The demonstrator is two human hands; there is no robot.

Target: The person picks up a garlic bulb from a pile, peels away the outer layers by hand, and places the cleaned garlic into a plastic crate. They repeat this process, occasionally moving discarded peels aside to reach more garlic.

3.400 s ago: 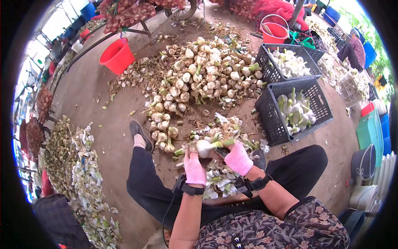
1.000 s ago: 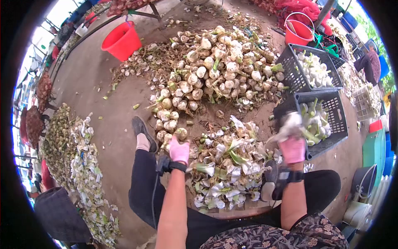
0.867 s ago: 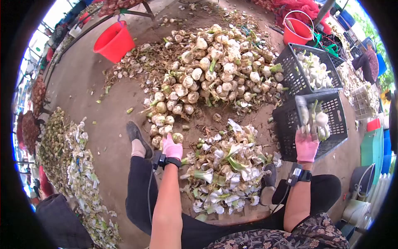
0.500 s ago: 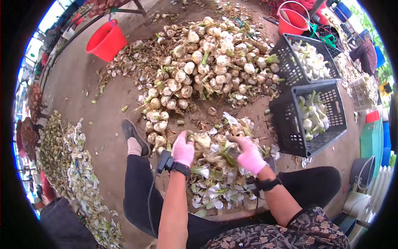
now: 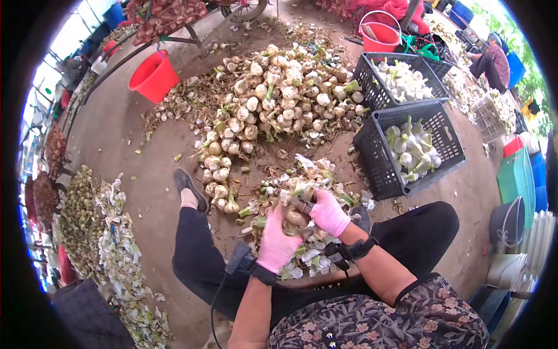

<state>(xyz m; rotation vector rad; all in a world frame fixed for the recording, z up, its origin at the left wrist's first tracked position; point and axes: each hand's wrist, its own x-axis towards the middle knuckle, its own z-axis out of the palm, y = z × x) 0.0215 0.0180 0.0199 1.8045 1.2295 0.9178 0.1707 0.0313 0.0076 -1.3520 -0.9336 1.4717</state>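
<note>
My left hand (image 5: 278, 241), in a pink glove, is wrapped round a brownish garlic bulb (image 5: 297, 217) above the peelings between my legs. Against that bulb my right hand (image 5: 327, 214), also gloved in pink, is closed on a small dark tool (image 5: 303, 203), whose shape is mostly hidden. Loose peelings (image 5: 314, 256) lie under both hands. Beyond them rises a big heap of untrimmed garlic bulbs (image 5: 285, 99). Cleaned white bulbs (image 5: 412, 152) fill part of the near black crate (image 5: 381, 174).
Another black crate (image 5: 363, 75) holds more white bulbs. Red buckets (image 5: 154, 77) stand at the back left and back right. A long strip of peelings (image 5: 119, 250) runs along the left. A person (image 5: 497, 64) sits at the far right.
Both hands have come together, and a bulb is now in my left hand. The view has shifted, so the crates appear further left. More white bulbs show in the near crate.
</note>
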